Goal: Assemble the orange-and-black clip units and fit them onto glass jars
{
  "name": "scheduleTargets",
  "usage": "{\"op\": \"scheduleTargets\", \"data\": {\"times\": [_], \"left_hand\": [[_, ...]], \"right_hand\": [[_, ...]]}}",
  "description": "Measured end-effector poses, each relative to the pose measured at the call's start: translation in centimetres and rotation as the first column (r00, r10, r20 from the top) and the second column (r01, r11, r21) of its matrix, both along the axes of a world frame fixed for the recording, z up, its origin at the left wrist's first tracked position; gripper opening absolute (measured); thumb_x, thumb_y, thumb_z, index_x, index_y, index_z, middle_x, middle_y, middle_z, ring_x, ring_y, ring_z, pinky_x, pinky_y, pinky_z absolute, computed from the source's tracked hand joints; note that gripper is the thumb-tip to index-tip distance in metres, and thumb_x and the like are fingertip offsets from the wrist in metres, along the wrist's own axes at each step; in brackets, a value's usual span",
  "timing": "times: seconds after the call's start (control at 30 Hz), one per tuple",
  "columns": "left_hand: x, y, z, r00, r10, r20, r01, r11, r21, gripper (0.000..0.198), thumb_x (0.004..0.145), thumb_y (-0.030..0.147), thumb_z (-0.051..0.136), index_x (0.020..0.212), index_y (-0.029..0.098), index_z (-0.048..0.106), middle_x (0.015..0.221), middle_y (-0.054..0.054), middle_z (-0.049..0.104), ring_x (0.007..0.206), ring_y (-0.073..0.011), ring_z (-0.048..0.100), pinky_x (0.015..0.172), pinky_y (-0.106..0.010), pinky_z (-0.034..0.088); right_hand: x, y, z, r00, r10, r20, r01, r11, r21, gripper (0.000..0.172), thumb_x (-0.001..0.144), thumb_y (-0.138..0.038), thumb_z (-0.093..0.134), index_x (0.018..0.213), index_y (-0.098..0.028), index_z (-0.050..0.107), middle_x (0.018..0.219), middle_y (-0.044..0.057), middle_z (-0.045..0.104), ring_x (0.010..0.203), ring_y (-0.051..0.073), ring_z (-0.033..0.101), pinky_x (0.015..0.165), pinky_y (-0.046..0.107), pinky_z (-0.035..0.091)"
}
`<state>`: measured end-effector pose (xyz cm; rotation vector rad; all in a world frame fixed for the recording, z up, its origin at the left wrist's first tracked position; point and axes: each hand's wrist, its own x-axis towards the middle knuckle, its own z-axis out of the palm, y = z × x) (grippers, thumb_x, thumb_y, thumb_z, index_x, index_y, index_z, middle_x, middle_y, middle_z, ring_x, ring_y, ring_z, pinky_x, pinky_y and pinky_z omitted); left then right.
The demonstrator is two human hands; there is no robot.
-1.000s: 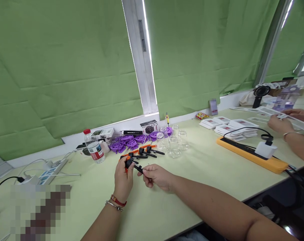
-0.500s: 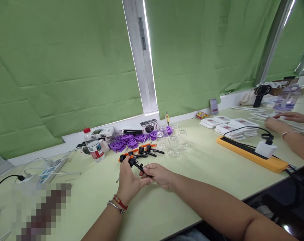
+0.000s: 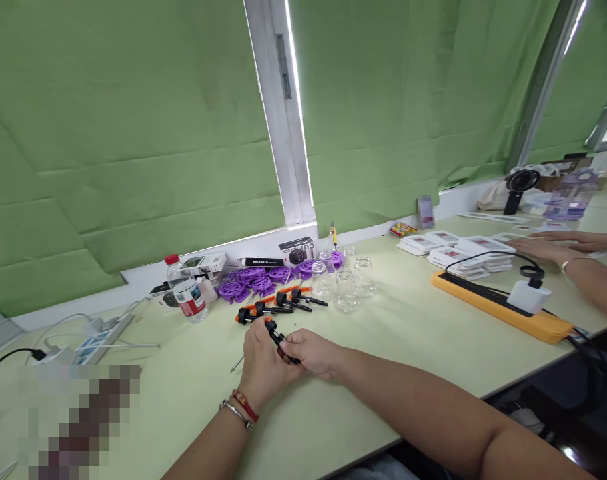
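Near the table's front middle, my left hand (image 3: 263, 360) is closed around a black tool-like part (image 3: 276, 335). My right hand (image 3: 311, 351) pinches the same part near its lower end, and the two hands touch. A thin metal rod (image 3: 237, 364) lies just left of my left hand. Several black parts with round heads (image 3: 283, 302) lie beyond my hands, with orange strips (image 3: 286, 293) among them. Behind these is a pile of purple openwork pieces (image 3: 253, 281). Several clear glass jars (image 3: 346, 293) stand to the right of the pile.
A red-capped bottle (image 3: 189, 292) and a power strip (image 3: 103, 337) are on the left. On the right lie white packets (image 3: 458, 257), an orange power strip (image 3: 503, 310) with a black cable, and another person's hands (image 3: 548, 248). A small fan (image 3: 521, 190) stands farther back.
My left hand has shifted slightly right and down, covering more of the black part. The other person's hands have flattened and come closer to the table.
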<state>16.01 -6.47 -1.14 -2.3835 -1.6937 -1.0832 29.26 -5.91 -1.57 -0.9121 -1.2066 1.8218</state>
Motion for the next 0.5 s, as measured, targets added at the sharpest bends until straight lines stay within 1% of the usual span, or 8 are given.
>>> {"op": "scheduleTargets", "data": {"times": [0.13, 0.2, 0.37, 0.5], "left_hand": [[0.05, -0.09, -0.02, 1.0, 0.001, -0.02, -0.002, 0.999, -0.036, 0.099, 0.045, 0.046, 0.07, 0.127, 0.01, 0.029, 0.122, -0.019, 0.043, 0.117, -0.0378, 0.042, 0.094, -0.05, 0.039], [0.14, -0.19, 0.11, 1.0, 0.001, -0.031, -0.003, 0.998, -0.069, 0.096, 0.046, 0.043, 0.07, 0.127, 0.01, 0.03, 0.12, -0.018, 0.044, 0.116, -0.0367, 0.043, 0.094, -0.049, 0.039], [0.25, -0.24, 0.46, 0.998, -0.018, -0.066, 0.011, 0.994, -0.109, 0.075, 0.051, 0.035, 0.067, 0.118, 0.012, 0.04, 0.106, -0.013, 0.05, 0.102, -0.0309, 0.051, 0.086, -0.042, 0.043], [0.22, -0.27, 0.73, 0.995, 0.009, -0.095, -0.023, 0.99, -0.139, 0.074, 0.051, 0.037, 0.068, 0.115, 0.011, 0.043, 0.102, -0.012, 0.052, 0.099, -0.0302, 0.052, 0.081, -0.04, 0.044]], "right_hand": [[0.06, -0.02, 0.03, 1.0, 0.012, 0.02, -0.013, 0.999, 0.038, 0.042, 0.061, -0.05, 0.073, 0.062, -0.012, 0.056, 0.054, -0.002, 0.055, 0.051, 0.008, 0.044, 0.054, 0.023, 0.031], [0.08, 0.0, -0.06, 1.0, 0.007, 0.028, -0.008, 0.998, 0.055, 0.041, 0.062, -0.049, 0.073, 0.06, -0.013, 0.055, 0.052, -0.003, 0.053, 0.051, 0.007, 0.043, 0.054, 0.023, 0.03], [0.14, 0.21, -0.43, 0.998, 0.012, 0.067, -0.017, 0.997, 0.077, 0.041, 0.063, -0.048, 0.073, 0.058, -0.013, 0.053, 0.049, -0.005, 0.048, 0.049, 0.006, 0.037, 0.053, 0.023, 0.027], [0.16, 0.31, -0.39, 0.996, 0.023, 0.082, -0.03, 0.996, 0.078, 0.039, 0.067, -0.045, 0.072, 0.059, -0.012, 0.053, 0.048, -0.005, 0.048, 0.047, 0.005, 0.037, 0.051, 0.022, 0.027]]}}
